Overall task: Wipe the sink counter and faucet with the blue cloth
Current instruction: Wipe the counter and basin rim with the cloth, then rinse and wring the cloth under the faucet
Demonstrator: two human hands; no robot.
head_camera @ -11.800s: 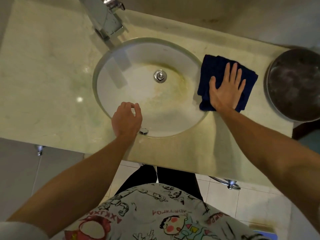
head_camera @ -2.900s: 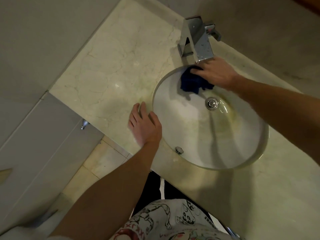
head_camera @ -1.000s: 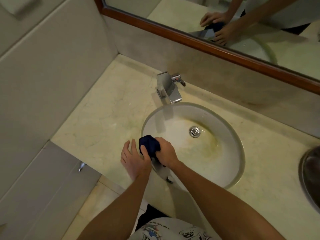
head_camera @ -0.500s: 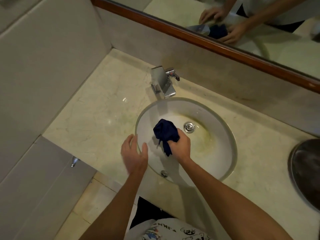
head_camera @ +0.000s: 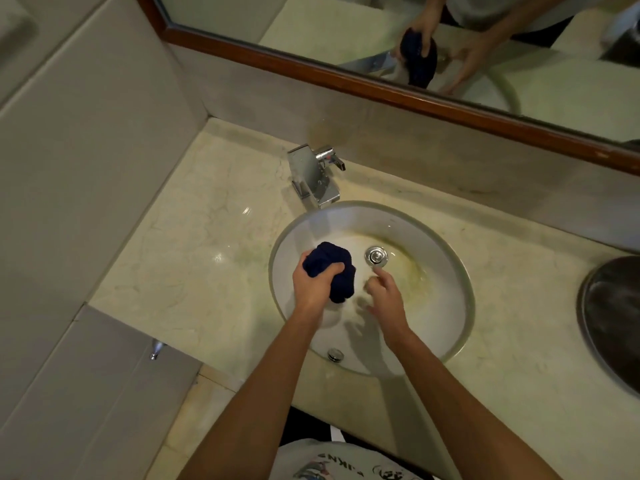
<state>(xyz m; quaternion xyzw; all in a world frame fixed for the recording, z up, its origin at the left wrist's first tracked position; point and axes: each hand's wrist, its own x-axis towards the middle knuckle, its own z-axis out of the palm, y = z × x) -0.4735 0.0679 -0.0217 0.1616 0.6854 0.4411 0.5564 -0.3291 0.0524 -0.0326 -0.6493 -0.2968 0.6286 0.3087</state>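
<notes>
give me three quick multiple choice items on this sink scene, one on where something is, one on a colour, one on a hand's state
1. Where is the blue cloth?
A. flat on the counter
B. bunched over the sink basin
C. draped on the faucet

2. What colour is the mirror frame?
A. reddish brown
B. white
C. chrome

3. What is the right hand doing?
A. gripping the cloth
B. pressing the faucet
C. holding nothing, fingers loose

Answers:
1 B, the left hand grips the cloth in a wad above the basin.
2 A, a brown wooden strip edges the glass.
3 C, it hangs beside the cloth near the drain with nothing in it.
</notes>
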